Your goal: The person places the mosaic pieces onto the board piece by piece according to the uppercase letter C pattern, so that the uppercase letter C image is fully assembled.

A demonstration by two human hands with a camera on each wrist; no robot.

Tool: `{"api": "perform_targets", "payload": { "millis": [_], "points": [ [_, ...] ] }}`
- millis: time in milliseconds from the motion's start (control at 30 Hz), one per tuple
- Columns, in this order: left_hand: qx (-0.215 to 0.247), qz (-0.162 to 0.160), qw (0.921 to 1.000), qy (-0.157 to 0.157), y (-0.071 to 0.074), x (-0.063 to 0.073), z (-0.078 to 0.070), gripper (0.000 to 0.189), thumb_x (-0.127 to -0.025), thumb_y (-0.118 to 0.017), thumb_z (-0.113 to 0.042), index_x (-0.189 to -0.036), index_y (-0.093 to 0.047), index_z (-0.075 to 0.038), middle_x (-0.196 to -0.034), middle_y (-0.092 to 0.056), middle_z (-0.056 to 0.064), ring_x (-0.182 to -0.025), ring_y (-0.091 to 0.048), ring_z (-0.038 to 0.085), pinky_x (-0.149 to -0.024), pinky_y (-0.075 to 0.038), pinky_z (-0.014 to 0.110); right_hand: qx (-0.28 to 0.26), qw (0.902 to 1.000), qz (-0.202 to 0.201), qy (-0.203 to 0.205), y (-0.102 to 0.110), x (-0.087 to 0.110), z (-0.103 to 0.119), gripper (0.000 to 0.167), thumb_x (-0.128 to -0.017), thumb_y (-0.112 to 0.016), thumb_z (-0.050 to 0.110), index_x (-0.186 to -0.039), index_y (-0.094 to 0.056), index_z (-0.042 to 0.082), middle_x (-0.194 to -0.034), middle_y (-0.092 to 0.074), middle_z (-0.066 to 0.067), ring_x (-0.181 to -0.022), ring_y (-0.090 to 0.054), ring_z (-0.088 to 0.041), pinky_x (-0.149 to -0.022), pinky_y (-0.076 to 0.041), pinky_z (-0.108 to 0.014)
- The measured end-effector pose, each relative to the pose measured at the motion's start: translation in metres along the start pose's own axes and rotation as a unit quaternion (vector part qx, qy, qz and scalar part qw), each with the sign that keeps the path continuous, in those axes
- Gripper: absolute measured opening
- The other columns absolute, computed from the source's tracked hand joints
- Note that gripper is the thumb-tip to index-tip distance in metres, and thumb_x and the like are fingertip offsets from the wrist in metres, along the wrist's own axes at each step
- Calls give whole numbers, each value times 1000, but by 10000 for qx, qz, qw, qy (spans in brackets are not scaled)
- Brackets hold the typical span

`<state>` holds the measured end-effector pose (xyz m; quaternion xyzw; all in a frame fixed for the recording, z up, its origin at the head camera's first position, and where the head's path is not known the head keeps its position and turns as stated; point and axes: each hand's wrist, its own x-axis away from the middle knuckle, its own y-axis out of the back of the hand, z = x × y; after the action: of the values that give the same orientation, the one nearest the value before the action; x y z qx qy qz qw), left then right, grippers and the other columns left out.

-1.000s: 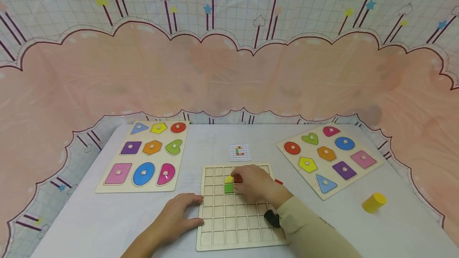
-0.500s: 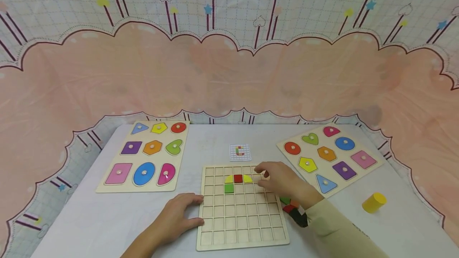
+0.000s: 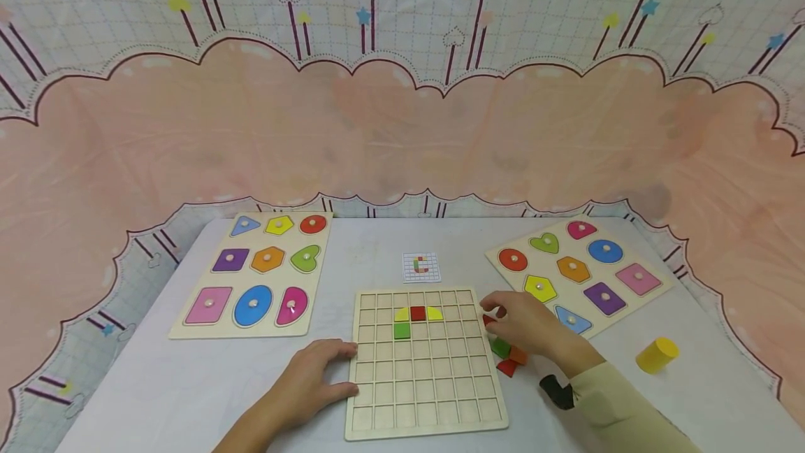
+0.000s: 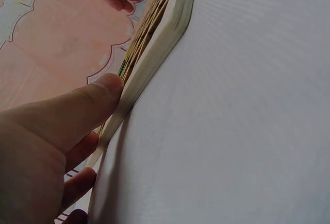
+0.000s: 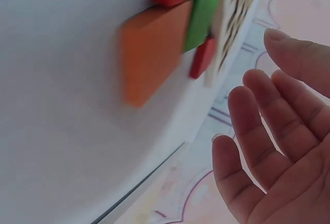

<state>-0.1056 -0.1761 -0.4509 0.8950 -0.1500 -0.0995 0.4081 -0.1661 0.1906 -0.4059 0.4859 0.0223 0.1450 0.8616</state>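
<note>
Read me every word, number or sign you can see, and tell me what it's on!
No words or numbers can be read.
Card: a coloured pattern on a grid, too tiny to make out clearly.
Sleeve: maybe tiny marks, too small to read.
Board and blocks: no writing seen.

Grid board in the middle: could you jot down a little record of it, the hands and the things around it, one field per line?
Grid board: lies on the white table
Pieces in a row: left yellow piece, red square, right yellow piece
Just below the left yellow piece: green square
Left hand: touches the board's left edge
Right hand: near the loose blocks, no block seen held
Loose blocks: orange block, green block, two red blocks
Beyond the board: pattern card
Far right: yellow cylinder
</note>
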Motion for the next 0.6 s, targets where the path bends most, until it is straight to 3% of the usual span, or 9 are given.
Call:
{"api": "perform_targets", "payload": {
  "millis": [233, 600],
  "points": [
    [10, -14, 10000, -14, 0, 0, 0, 45, -77, -87, -31, -115, -69, -14, -122, -65, -4, -121, -56, 27, -105, -42, 53, -119, 9996, 96, -245, -1, 8, -14, 30, -85, -76, 11, -115, -70, 11, -102, -66, 3, -98, -59, -20, -79, -58, -35],
    [-3, -44, 10000, 24, -2, -2, 1, 45, -77, -87, -29, -114, -70, -13, -121, -65, -2, -120, -56, 27, -105, -43, 53, 29, 9993, 384, -20, -2, 17, -25, 40, -80, -82, 14, -117, -68, 9, -109, -67, 1, -99, -59, -22, -88, -55, -42]
  ]
}}
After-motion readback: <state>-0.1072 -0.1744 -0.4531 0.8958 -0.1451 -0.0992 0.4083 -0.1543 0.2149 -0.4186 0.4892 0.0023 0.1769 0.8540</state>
